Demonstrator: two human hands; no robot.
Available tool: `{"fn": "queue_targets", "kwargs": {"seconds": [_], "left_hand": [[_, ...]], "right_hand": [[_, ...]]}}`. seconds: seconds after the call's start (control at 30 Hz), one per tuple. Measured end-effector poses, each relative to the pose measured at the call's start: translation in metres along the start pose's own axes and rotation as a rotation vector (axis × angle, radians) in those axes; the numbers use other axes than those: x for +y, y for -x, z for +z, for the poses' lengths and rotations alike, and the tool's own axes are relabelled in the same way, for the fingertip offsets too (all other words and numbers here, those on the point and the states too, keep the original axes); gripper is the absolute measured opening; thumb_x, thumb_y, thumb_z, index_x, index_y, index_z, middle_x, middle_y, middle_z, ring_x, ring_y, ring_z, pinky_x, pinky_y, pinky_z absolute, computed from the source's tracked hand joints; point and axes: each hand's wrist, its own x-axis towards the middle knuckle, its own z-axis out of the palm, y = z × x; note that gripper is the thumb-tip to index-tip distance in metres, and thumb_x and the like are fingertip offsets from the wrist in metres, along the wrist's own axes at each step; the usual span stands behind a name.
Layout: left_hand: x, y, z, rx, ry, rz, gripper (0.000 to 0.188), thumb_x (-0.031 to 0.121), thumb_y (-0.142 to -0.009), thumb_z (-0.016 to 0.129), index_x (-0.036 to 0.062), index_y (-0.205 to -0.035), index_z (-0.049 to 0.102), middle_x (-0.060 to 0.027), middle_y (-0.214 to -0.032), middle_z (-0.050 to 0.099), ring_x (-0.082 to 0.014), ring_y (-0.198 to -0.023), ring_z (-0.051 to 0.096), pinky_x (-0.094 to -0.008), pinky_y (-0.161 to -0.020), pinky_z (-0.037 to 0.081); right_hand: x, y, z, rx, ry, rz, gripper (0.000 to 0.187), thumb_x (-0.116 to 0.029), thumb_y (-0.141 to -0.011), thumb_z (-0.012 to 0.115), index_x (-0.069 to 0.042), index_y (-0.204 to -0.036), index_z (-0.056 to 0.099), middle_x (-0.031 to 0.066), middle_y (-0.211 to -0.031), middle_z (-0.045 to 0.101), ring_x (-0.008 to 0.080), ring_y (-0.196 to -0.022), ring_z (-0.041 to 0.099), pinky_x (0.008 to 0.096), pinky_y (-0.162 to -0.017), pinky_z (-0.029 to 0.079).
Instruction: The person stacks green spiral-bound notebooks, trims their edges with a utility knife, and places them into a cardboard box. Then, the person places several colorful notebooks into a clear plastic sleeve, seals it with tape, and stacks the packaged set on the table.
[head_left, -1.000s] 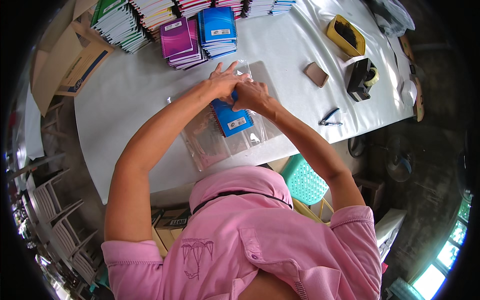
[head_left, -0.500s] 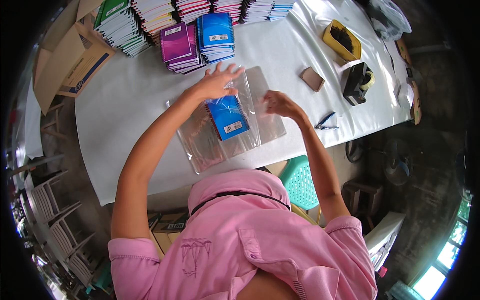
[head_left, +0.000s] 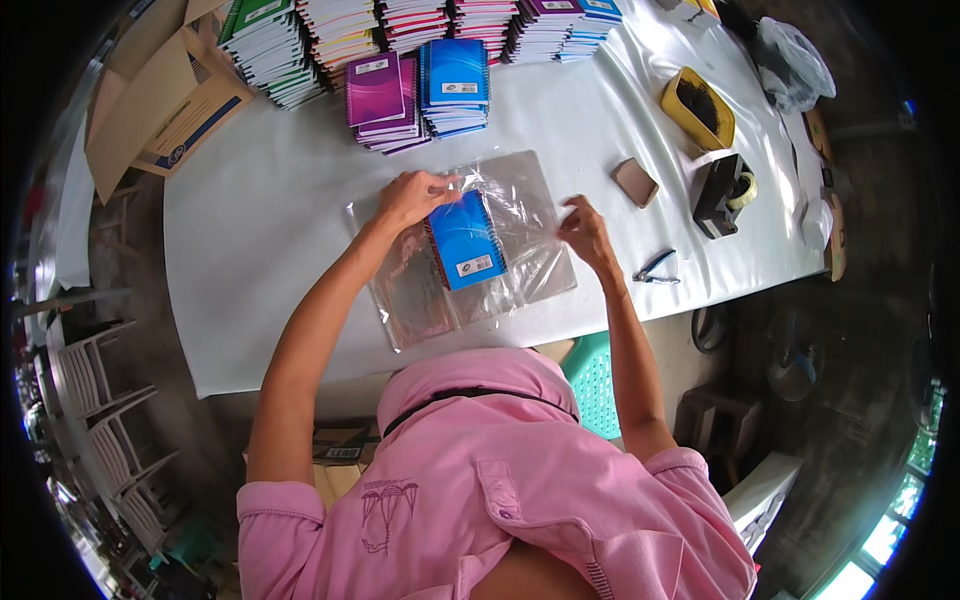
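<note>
A blue spiral notebook (head_left: 466, 243) lies on the table with clear plastic sheets (head_left: 410, 310) under and around it. At the notebook's top left corner, my left hand (head_left: 408, 200) has its fingers drawn together on the plastic. My right hand (head_left: 588, 238) pinches the right edge of the film, which is pulled into creases running toward the notebook. Whether the notebook is fully inside the film I cannot tell.
Beyond my hands stand a purple notebook stack (head_left: 378, 95), a blue notebook stack (head_left: 455, 85) and several more stacks. Cutting pliers (head_left: 657, 268), a brown block (head_left: 635, 183), a tape dispenser (head_left: 718, 195) and a yellow tub (head_left: 672, 105) sit right. A cardboard box (head_left: 190, 120) is left.
My left hand has gone from spread fingers to closed ones at the notebook's top. My right hand has taken the film's edge and drawn it rightward, spreading it across the notebook.
</note>
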Motion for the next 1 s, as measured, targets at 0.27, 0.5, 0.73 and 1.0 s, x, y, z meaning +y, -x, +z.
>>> {"fn": "queue_targets", "kwargs": {"seconds": [0.27, 0.5, 0.73, 1.0], "left_hand": [[-0.010, 0.023, 0.013, 0.769, 0.069, 0.082, 0.042, 0.032, -0.093, 0.055, 0.0128, -0.130, 0.055, -0.0122, -0.136, 0.051, -0.0333, -0.122, 0.050, -0.0494, -0.103, 0.037], [-0.004, 0.085, 0.072, 0.288, -0.023, -0.160, 0.061, 0.050, -0.097, 0.039, 0.0019, -0.133, 0.050, -0.0271, -0.146, 0.032, -0.0442, -0.142, 0.005, -0.0597, -0.111, 0.005], [0.036, 0.124, 0.043, 0.338, 1.228, 0.160, 0.087, -0.004, -0.082, 0.067, 0.0119, -0.151, 0.016, -0.0149, -0.144, 0.039, -0.0191, -0.127, 0.044, -0.0320, -0.108, 0.036], [0.025, 0.114, 0.025, 0.563, 0.768, 0.330, 0.095, -0.002, -0.072, 0.074, 0.0171, -0.149, 0.023, -0.0141, -0.142, 0.043, -0.0276, -0.135, 0.036, -0.0416, -0.113, 0.030]], "right_hand": [[-0.062, 0.011, 0.039, 0.197, -0.145, -0.332, 0.009, 0.003, -0.082, 0.062, 0.002, -0.091, 0.063, 0.0149, -0.087, 0.064, 0.0275, -0.075, 0.066, 0.0337, -0.065, 0.053], [-0.054, -0.008, 0.088, -0.183, -0.175, -0.050, 0.056, -0.036, -0.078, 0.078, 0.007, -0.103, 0.053, 0.0235, -0.102, 0.058, 0.0353, -0.109, 0.056, 0.0412, -0.087, 0.049], [-0.103, 0.029, 0.054, -0.252, -0.809, -0.182, 0.079, -0.007, -0.064, 0.086, -0.007, -0.122, 0.033, 0.0120, -0.122, 0.049, 0.0255, -0.120, 0.045, 0.0409, -0.101, 0.038], [-0.093, 0.011, 0.051, -0.310, -0.398, -0.528, 0.098, 0.003, -0.058, 0.084, -0.014, -0.138, 0.030, 0.0078, -0.138, 0.038, 0.0261, -0.134, 0.032, 0.0435, -0.112, 0.032]]}}
